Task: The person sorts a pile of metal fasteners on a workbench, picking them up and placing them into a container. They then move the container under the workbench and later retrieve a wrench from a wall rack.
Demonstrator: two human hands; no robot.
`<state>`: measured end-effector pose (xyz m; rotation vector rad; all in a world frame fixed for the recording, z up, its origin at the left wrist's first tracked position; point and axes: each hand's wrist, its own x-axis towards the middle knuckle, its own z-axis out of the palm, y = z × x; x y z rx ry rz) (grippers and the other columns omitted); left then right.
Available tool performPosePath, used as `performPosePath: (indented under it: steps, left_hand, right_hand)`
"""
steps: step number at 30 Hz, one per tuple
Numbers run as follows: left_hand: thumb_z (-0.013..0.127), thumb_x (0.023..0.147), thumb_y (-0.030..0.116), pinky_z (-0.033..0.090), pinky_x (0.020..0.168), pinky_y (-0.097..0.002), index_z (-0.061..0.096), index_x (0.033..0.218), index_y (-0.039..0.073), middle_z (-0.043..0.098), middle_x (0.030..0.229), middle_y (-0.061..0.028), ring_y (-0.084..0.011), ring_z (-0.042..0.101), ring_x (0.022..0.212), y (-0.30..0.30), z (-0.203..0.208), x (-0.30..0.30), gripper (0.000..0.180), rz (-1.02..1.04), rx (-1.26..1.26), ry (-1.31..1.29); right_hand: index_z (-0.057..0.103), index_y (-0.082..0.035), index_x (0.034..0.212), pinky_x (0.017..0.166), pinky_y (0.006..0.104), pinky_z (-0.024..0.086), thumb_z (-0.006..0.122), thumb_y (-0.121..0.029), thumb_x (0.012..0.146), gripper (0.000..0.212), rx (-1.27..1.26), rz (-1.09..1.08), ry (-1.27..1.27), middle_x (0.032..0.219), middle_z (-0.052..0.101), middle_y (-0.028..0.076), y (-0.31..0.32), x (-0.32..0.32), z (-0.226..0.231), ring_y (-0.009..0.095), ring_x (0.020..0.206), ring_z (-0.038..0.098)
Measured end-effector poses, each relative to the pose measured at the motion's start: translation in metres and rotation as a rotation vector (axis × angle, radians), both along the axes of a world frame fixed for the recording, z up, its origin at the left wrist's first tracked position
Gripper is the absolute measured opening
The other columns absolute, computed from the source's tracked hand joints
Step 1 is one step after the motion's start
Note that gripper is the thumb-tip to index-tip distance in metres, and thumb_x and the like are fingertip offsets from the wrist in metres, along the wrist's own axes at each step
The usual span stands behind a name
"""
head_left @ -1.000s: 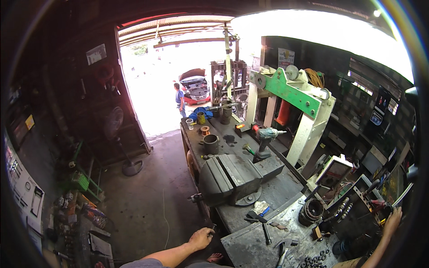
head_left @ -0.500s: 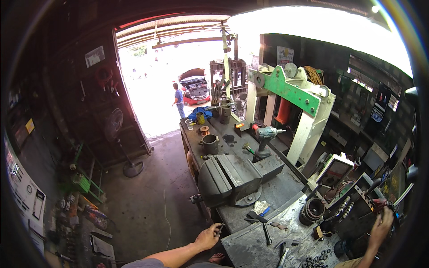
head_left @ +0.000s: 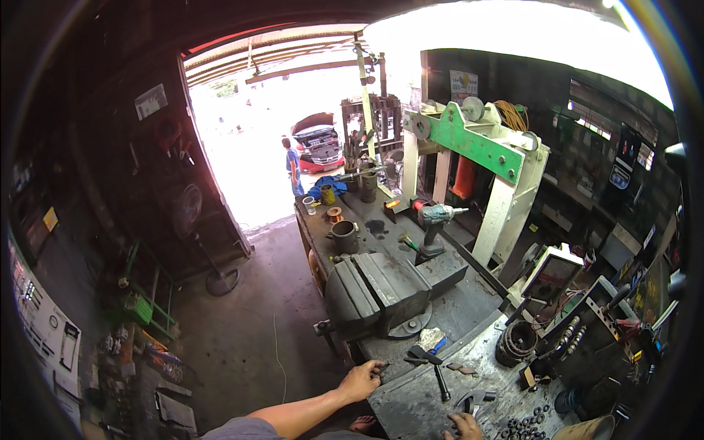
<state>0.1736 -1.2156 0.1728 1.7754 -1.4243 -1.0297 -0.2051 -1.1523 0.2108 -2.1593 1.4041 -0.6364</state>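
Observation:
My left hand (head_left: 361,381) reaches over the near left corner of the metal bench, its fingers pinched round a small dark piece I cannot make out. At the bottom edge my right hand (head_left: 463,427) curls over the handle of a metal hammer (head_left: 477,397) lying on the bench; part of that hand is cut off. Left of the hammer lies a black-handled tool (head_left: 442,383). A blue-handled tool (head_left: 437,346) and a white rag (head_left: 431,337) are beyond it. Several dark rings or nuts (head_left: 524,425) lie right of my right hand.
A large bench vise (head_left: 378,293) stands ahead, with a cordless impact wrench (head_left: 434,220) behind it. A metal cup (head_left: 344,236) and copper wire spool (head_left: 335,214) sit farther back. A green-and-white press frame (head_left: 477,139) rises at right. A person (head_left: 293,165) stands outside by a car.
My right hand has come from the cluttered right side to the hammer at the bench's near edge. My left hand has shifted slightly right and up, still pinched.

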Motion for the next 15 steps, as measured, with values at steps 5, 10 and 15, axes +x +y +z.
performPosePath:
  steps: [5,10,15]
  left_hand:
    - [0.066,0.092,0.011,0.057,0.086,-0.0345,0.065,0.137,0.000,0.076,0.112,-0.0131,-0.0205,0.073,0.094,-0.016,0.002,-0.013,0.046,-0.039,0.012,0.068]
    - [0.071,0.094,0.020,0.057,0.088,-0.0387,0.066,0.135,0.002,0.076,0.115,-0.0175,-0.0275,0.073,0.097,-0.033,0.000,-0.021,0.045,-0.129,-0.050,-0.024]
    - [0.073,0.096,0.032,0.057,0.096,-0.0461,0.066,0.134,0.003,0.076,0.118,-0.0246,-0.0388,0.074,0.110,-0.045,0.009,-0.022,0.048,-0.180,-0.046,-0.121]
  right_hand:
    - [0.065,-0.005,0.142,0.088,0.0399,0.061,0.072,-0.008,0.094,0.048,0.110,0.019,-0.112,0.150,0.058,0.024,0.004,0.014,-0.002,0.034,0.105,0.075]
    - [0.065,-0.006,0.143,0.084,0.0376,0.060,0.070,-0.004,0.094,0.049,0.054,-0.051,-0.127,0.140,0.064,0.022,-0.008,0.009,0.007,0.031,0.099,0.073]
    - [0.064,-0.006,0.143,0.082,0.0376,0.061,0.069,-0.004,0.095,0.048,0.045,-0.081,-0.099,0.138,0.065,0.022,-0.010,0.010,0.009,0.030,0.096,0.074]
